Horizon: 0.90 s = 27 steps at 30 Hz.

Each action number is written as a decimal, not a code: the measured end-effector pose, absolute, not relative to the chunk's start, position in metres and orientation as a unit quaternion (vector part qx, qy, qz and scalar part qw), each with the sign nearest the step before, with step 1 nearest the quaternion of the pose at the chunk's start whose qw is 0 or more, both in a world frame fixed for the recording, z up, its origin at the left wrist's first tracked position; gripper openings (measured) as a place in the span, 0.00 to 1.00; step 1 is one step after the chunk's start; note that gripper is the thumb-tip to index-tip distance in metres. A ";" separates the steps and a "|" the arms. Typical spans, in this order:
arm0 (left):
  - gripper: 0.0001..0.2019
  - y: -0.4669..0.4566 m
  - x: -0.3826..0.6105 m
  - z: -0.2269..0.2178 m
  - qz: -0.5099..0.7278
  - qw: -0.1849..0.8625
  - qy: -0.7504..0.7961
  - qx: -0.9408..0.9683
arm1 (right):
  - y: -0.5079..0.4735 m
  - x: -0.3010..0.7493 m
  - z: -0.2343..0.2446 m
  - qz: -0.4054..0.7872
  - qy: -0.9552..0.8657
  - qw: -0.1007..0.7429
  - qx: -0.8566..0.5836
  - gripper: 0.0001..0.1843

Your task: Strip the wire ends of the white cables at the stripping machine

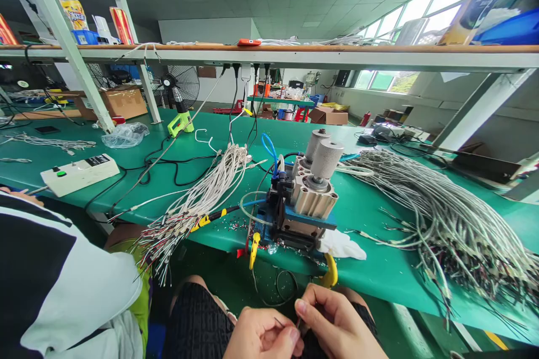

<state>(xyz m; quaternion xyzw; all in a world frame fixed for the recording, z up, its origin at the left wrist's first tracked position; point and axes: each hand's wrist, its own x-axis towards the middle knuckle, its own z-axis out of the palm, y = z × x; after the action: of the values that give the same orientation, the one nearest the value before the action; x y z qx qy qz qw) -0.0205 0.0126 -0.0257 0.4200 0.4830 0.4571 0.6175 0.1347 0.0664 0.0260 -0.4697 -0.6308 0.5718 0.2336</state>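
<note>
Low in front of my lap, my left hand is closed in a pinch, with a thin dark wire poking out between its fingers. My right hand pinches close beside it, thumb against forefinger. What sits between its fingertips is too small and hidden to name. Just beyond my hands, at the table's edge, stands a pneumatic press with two knurled metal cylinders, blue air tubes and a yellow clamp handle at its base. A white cloth or glove lies against its right side.
A bundle of white cables with stripped ends overhangs the table edge on the left. A larger pile of grey cables covers the right. Further left are a white switch box and another person's sleeve. An overhead shelf spans the table.
</note>
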 end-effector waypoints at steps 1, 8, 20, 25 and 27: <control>0.26 0.013 -0.020 -0.024 0.461 0.620 0.486 0.409 | 0.066 0.134 0.028 0.574 -0.624 0.231 -0.477 0.35; 0.15 0.013 -0.016 -0.009 0.475 0.643 0.470 0.375 | 0.065 0.127 0.034 0.625 -0.590 0.211 -0.466 0.35; 0.18 0.019 -0.011 0.000 0.522 0.620 0.485 0.327 | 0.062 0.128 0.025 0.628 -0.557 0.259 -0.477 0.38; 0.24 0.019 -0.012 0.003 0.517 0.612 0.493 0.339 | 0.062 0.128 0.009 0.635 -0.578 0.261 -0.441 0.35; 0.26 0.018 -0.010 0.003 0.510 0.601 0.509 0.347 | 0.063 0.127 0.004 0.629 -0.582 0.280 -0.433 0.33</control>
<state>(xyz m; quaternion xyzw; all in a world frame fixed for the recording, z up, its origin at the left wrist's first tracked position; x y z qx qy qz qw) -0.0104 0.0184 0.0028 0.3471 0.5087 0.5098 0.6007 0.1269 0.0629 0.0036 -0.4329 -0.5818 0.6289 0.2804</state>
